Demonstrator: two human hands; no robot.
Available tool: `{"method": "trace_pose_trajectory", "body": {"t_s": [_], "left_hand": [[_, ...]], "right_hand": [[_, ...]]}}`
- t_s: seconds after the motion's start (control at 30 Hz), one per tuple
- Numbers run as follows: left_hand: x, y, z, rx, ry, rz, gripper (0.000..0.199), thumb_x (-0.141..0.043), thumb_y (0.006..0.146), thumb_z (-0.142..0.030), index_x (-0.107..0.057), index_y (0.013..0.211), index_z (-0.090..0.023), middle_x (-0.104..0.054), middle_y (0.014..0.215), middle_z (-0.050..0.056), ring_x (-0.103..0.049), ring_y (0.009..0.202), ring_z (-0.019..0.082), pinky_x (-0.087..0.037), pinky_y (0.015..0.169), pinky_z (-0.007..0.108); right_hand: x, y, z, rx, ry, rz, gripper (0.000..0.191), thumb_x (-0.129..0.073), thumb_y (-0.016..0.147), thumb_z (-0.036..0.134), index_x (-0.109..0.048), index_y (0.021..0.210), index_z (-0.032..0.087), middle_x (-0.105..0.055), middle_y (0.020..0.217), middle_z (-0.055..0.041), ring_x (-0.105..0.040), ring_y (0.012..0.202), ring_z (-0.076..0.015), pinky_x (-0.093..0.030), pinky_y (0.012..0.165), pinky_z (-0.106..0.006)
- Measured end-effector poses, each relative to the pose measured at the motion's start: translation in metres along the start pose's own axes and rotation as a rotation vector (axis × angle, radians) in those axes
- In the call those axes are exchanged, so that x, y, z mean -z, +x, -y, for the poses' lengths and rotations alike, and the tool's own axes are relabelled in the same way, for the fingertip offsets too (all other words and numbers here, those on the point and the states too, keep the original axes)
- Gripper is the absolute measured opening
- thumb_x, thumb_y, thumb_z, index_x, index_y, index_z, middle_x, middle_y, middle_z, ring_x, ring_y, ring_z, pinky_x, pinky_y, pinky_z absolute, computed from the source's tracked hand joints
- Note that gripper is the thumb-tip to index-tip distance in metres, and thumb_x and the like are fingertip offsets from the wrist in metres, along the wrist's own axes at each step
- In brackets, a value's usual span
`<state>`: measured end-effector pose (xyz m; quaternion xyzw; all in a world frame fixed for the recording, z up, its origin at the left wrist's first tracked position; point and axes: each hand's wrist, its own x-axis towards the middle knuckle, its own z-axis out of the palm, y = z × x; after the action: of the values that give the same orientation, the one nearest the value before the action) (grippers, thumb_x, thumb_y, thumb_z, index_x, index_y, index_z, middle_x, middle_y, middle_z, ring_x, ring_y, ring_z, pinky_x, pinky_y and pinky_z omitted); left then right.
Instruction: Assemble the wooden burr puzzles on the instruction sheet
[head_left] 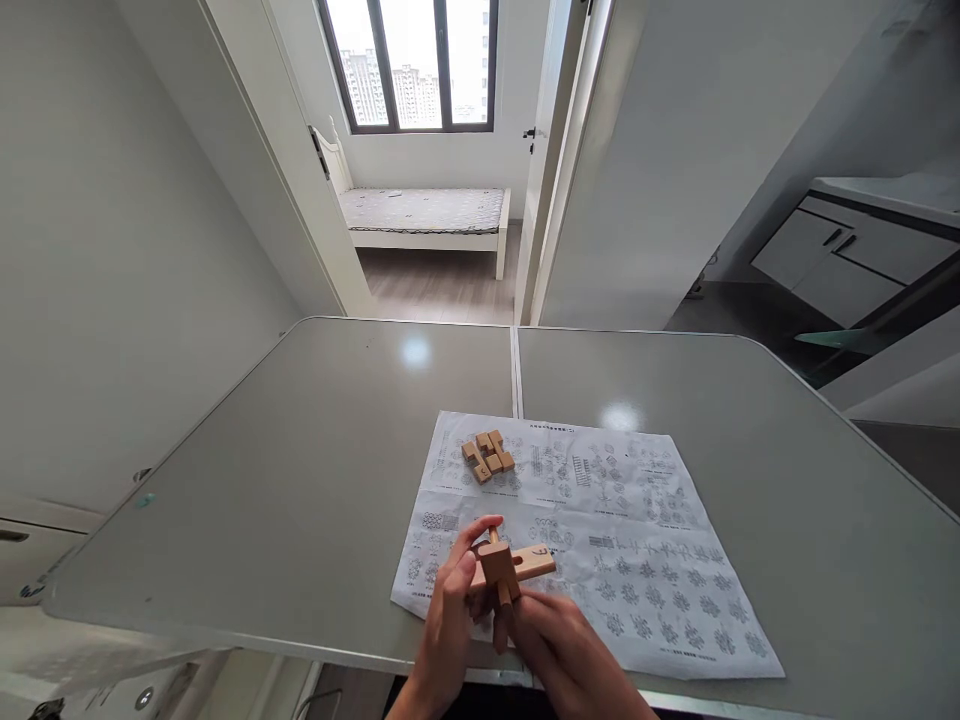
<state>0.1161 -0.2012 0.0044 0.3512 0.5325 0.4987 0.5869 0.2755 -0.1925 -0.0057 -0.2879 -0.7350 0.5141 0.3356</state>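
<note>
Several wooden puzzle pieces, fitted together into a cross-like shape, are held between my two hands above the near part of a printed sheet. One flat bar with a slot and a dark mark juts out to the right, and a round peg passes through the block. My left hand grips the pieces from the left, its index finger at the top of the peg. From the lower right, my right hand closes on the underside; some of its fingertips are hidden. Farther off, notched wooden pieces lie together on the sheet.
The printed instruction sheet, covered in small diagrams, lies creased on the grey table. A seam divides the tabletop. Beyond its far edge are a doorway, a bed and a window. A cabinet stands at the right.
</note>
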Motion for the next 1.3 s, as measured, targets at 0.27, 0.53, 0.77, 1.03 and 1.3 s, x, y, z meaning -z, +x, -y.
{"method": "trace_pose_trajectory", "body": {"t_s": [0.27,0.53,0.77,1.03,1.3], "left_hand": [[-0.002,-0.001,0.000,-0.038,0.062,0.047,0.073,-0.057,0.089,-0.074,-0.053,0.133,-0.017,-0.054,0.059,-0.005,-0.046,0.040,0.010,-0.037,0.042,0.020],[0.002,0.005,0.003,-0.104,0.118,0.002,0.059,-0.052,0.095,-0.068,-0.062,0.120,-0.016,-0.058,0.070,-0.001,-0.055,0.060,0.014,-0.046,0.058,0.022],[-0.002,0.004,0.003,-0.044,0.092,-0.007,0.065,-0.048,0.094,-0.074,-0.065,0.120,-0.017,-0.056,0.065,-0.002,-0.047,0.050,0.011,-0.041,0.048,0.021],[-0.003,0.005,0.001,-0.060,0.118,-0.042,0.065,-0.049,0.094,-0.074,-0.068,0.121,-0.018,-0.071,0.085,0.005,-0.061,0.072,0.017,-0.050,0.065,0.023],[-0.004,0.007,0.003,-0.028,-0.005,-0.007,0.069,-0.055,0.089,-0.076,-0.069,0.118,-0.015,-0.056,0.072,0.000,-0.045,0.059,0.011,-0.044,0.056,0.022]], "right_hand": [[0.000,0.001,-0.004,0.023,-0.021,0.018,0.028,-0.039,0.108,0.026,-0.053,0.083,0.023,-0.061,0.083,-0.0005,-0.054,0.071,-0.0148,-0.043,0.069,-0.024],[-0.002,0.000,-0.008,0.018,-0.058,0.011,0.027,-0.038,0.106,0.024,-0.055,0.085,0.024,-0.062,0.082,-0.0011,-0.054,0.073,-0.0161,-0.042,0.070,-0.026],[-0.003,0.001,-0.008,0.003,-0.011,-0.048,0.025,-0.041,0.107,0.024,-0.058,0.089,0.024,-0.066,0.086,-0.0016,-0.062,0.077,-0.0159,-0.046,0.074,-0.024],[-0.003,0.000,-0.007,0.017,-0.024,-0.148,0.024,-0.043,0.107,0.024,-0.062,0.092,0.025,-0.067,0.088,-0.0013,-0.062,0.077,-0.0161,-0.047,0.074,-0.025],[0.001,0.001,-0.004,0.002,0.025,-0.187,0.027,-0.042,0.108,0.026,-0.067,0.099,0.026,-0.069,0.093,-0.0032,-0.065,0.083,-0.0178,-0.049,0.078,-0.026]]}}
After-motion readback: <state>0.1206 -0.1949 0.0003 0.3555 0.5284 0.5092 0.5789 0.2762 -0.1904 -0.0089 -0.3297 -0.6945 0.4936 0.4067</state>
